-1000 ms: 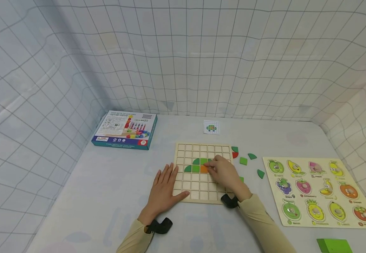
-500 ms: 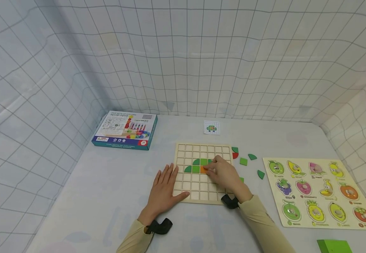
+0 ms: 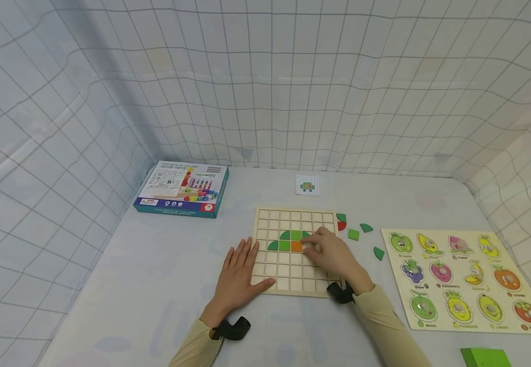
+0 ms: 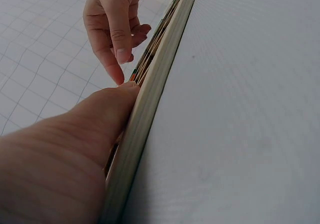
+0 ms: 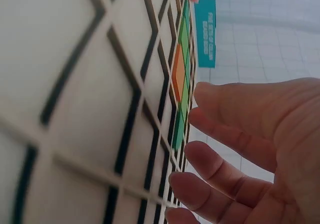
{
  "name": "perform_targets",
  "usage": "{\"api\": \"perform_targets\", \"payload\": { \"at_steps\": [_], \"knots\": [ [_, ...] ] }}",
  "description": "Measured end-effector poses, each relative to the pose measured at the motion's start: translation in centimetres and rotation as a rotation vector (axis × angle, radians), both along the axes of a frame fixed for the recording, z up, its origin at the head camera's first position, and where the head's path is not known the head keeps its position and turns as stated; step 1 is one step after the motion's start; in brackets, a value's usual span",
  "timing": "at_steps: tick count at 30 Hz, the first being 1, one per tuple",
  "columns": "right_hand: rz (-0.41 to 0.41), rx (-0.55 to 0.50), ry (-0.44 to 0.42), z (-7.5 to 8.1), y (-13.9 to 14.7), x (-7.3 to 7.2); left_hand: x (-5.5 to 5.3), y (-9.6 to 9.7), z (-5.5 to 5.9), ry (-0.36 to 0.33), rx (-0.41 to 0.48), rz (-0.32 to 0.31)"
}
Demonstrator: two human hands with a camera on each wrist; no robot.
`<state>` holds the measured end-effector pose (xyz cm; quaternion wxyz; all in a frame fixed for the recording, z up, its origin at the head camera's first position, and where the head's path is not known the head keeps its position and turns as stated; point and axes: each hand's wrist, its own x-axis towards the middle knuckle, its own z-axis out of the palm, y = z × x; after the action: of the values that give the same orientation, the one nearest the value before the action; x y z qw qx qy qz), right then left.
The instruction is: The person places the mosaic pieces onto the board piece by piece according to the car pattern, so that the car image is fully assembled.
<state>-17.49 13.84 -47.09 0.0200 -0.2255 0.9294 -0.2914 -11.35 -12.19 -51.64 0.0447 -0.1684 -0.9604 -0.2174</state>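
Note:
My left hand (image 3: 237,280) lies spread over the left edge of a wooden grid board (image 3: 283,283), its thumb along the near edge. Set into the grid are an orange square tile (image 3: 296,246), green square tiles (image 3: 284,245) and dark green quarter-circle tiles (image 3: 272,245). My right hand (image 3: 333,254) hovers at the right of the orange tile, fingers bent loosely with nothing between them. In the right wrist view, thumb and fingers (image 5: 202,156) stand apart, and the orange tile (image 5: 178,74) sits in its cell. The right hand hides several cells in the head view.
Right of the board lie loose green quarter circles (image 3: 378,253), a green square (image 3: 353,234) and a red quarter circle (image 3: 341,225). A small pattern card (image 3: 307,185) lies behind it. A fruit puzzle (image 3: 435,285) and green block (image 3: 485,357) are at right, a toy box (image 3: 180,188) at left.
My right hand has let go of the orange tile and drawn back slightly to the right, leaving more of the tile in sight. The left hand stays in place.

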Motion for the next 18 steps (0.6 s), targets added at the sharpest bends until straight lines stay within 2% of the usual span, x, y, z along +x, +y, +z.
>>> {"api": "perform_targets", "payload": {
  "at_steps": [6,11,18],
  "knots": [
    [-0.065,-0.010,-0.036,0.4,2.0,-0.6,0.0,0.0,0.1,-0.002,-0.007,0.005],
    [-0.141,0.010,-0.021,0.7,3.8,-1.5,-0.1,0.1,0.1,-0.003,-0.014,0.008],
    [-0.238,0.104,-0.049,0.6,5.8,-2.6,0.0,0.1,0.1,0.002,-0.006,0.005]
  ]
}}
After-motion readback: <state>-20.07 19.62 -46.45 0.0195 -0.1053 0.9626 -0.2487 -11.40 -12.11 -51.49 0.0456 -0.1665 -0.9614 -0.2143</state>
